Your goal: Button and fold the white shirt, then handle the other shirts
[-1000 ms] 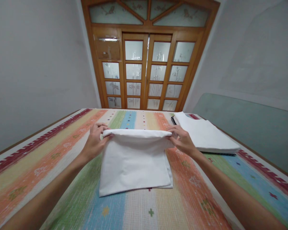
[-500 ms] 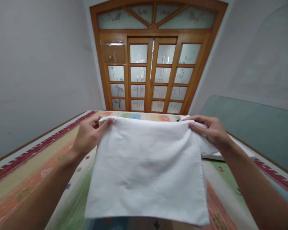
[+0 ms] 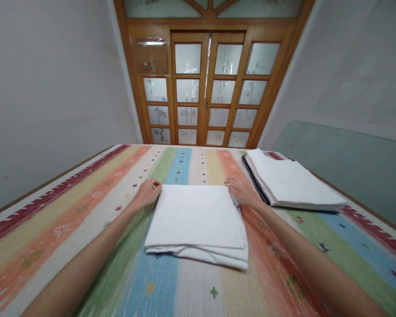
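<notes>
A folded white cloth (image 3: 198, 215) lies flat in the middle of the patterned bedspread-like cover, its layers slightly uneven along the near edge. At its far left corner, my left hand (image 3: 148, 192) is closed with curled fingers on the fabric's edge. My right hand (image 3: 241, 192) pinches the far right corner, its fingertips reaching just past the far edge. Both forearms come in from the bottom of the view.
To the right rests a stack of folded white cloths (image 3: 303, 182) with a dark layer underneath. A striped multicoloured cover (image 3: 115, 246) spreads over the surface below. Beyond are a pale green panel (image 3: 346, 163) and wooden glazed doors (image 3: 206, 88).
The white cloth has come down from being held up between both hands to lying folded on the cover. My hands have drawn closer together, and the stack at right is uncovered.
</notes>
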The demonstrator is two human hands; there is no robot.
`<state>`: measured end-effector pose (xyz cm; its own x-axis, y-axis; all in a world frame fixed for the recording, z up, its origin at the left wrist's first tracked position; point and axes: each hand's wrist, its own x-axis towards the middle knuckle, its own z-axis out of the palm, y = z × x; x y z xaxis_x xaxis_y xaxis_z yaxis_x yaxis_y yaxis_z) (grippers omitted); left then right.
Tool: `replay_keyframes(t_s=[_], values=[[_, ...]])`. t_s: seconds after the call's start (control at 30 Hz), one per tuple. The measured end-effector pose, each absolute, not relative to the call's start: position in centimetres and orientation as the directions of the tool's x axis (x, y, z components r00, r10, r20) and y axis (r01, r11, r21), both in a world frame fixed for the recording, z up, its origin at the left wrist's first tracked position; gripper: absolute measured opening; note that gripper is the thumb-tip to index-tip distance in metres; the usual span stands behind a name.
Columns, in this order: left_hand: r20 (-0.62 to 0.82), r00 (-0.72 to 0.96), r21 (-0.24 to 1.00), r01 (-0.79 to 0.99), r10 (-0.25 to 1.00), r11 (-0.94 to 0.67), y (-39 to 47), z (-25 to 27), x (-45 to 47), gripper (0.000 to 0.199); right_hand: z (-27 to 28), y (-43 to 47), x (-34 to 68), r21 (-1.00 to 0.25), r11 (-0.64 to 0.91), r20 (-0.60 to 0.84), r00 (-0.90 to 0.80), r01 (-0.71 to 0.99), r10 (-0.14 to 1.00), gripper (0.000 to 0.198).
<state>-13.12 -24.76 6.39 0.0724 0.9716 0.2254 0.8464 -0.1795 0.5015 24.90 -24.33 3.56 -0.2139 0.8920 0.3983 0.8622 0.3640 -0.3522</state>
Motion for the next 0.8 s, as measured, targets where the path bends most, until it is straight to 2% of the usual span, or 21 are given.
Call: replay_keyframes(t_s=[0.13, 0.27, 0.37, 0.47, 0.53, 0.6, 0.63, 0.7, 0.8], values=[[0.193, 0.090, 0.497, 0.850, 0.977, -0.177, -25.1, 6.8, -11.5, 0.030, 4.6, -25.9, 23.0, -0.248, 0.495, 0.471, -0.343, 0.833, 0.813, 0.033], [0.124, 0.046, 0.582, 0.805, 0.991, -0.110, -26.4, 5.6, -11.7, 0.041, 4.8, -29.6, 21.7, -0.218, 0.596, 0.455, -0.459, 0.773, 0.763, 0.026], [-0.029, -0.006, 0.769, 0.639, 1.000, 0.026, -28.2, 5.3, -12.7, 0.046, 5.2, -32.4, 22.4, -0.251, 0.520, 0.524, -0.337, 0.817, 0.782, 0.030], [-0.227, 0.041, 0.912, 0.360, 0.973, 0.197, -30.4, 6.0, -13.8, 0.051, 5.9, -34.2, 24.3, -0.440, 0.372, 0.520, -0.106, 0.817, 0.847, 0.027], [-0.299, 0.098, 0.937, 0.217, 0.949, 0.273, -31.5, 6.5, -14.3, 0.049, 6.1, -34.9, 25.5, -0.677, 0.210, 0.352, 0.059, 0.706, 0.934, 0.026], [-0.343, 0.152, 0.937, 0.123, 0.927, 0.326, -32.2, 6.8, -14.6, 0.042, 6.0, -35.5, 26.2, -0.887, -0.014, 0.051, 0.129, 0.462, 0.990, 0.027], [-0.360, 0.174, 0.933, 0.093, 0.917, 0.348, -32.3, 6.9, -14.6, 0.037, 5.9, -35.8, 26.4, -0.938, -0.128, -0.099, 0.107, 0.323, 0.989, 0.028], [-0.386, 0.200, 0.922, 0.063, 0.901, 0.381, -32.4, 6.8, -14.6, 0.029, 5.5, -36.3, 26.2, -0.949, -0.298, -0.299, 0.001, 0.105, 0.954, 0.027], [-0.415, 0.211, 0.909, 0.051, 0.885, 0.414, -32.4, 6.7, -14.3, 0.025, 5.2, -36.7, 25.6, -0.917, -0.397, -0.394, -0.075, -0.030, 0.916, 0.024]])
